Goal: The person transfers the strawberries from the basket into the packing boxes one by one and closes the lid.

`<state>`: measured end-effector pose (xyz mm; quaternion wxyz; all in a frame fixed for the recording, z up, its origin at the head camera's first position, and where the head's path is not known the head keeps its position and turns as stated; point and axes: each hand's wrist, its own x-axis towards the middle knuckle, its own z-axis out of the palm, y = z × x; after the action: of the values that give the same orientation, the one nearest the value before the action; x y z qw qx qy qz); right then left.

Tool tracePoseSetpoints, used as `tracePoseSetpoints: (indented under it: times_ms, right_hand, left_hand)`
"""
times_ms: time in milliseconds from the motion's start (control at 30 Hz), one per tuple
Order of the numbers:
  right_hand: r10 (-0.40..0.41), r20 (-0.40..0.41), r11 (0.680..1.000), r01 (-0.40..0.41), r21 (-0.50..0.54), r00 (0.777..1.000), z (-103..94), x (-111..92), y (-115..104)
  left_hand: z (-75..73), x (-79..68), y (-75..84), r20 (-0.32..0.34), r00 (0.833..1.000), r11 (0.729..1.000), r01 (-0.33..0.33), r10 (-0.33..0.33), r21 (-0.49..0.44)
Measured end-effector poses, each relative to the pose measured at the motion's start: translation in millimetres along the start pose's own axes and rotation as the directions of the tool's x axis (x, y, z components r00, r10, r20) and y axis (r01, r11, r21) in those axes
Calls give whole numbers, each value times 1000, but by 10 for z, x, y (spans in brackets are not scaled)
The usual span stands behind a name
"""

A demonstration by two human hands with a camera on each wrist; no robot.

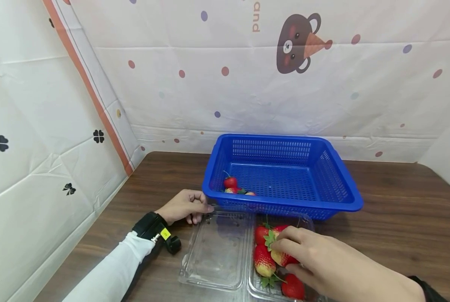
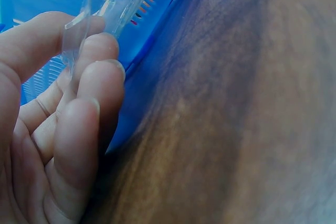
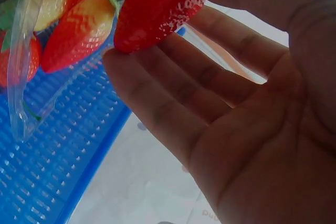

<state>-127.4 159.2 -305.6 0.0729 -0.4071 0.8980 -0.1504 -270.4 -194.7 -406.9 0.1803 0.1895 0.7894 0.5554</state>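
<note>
An open clear plastic clamshell lies on the table, its flat lid [image 1: 219,251] to the left and its strawberry-filled tray [image 1: 252,285] to the right. My left hand [image 1: 187,205] pinches the lid's far left corner [image 2: 76,38] between thumb and fingers, beside the blue basket. Over the tray, my right hand [image 1: 319,258] holds a red strawberry [image 3: 155,11] between thumb and fingertips. Other strawberries [image 1: 264,260] lie around it, some red, some partly yellow, with green leaves. One red strawberry [image 1: 293,287] sits at the tray's near end.
Behind the clamshell stands a blue slotted basket [image 1: 342,205], with a few strawberries [image 1: 230,182] in its near left corner. The brown wooden table [image 1: 394,218] ends at a patterned white sheet [image 1: 247,92] behind and at the left.
</note>
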Motion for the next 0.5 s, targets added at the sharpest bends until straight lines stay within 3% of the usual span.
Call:
tracePoseSetpoints:
  times_ms: [300, 500]
  right_hand:
    - [9, 82, 999, -12, 43, 997, 52, 24, 2]
    - [2, 94, 999, -5, 34, 996, 103, 39, 11]
  left_hand:
    - [-3, 4, 2, 4, 1000, 1000, 4, -4, 16]
    - [-5, 2, 9, 0, 1000, 1000, 12, -12, 11]
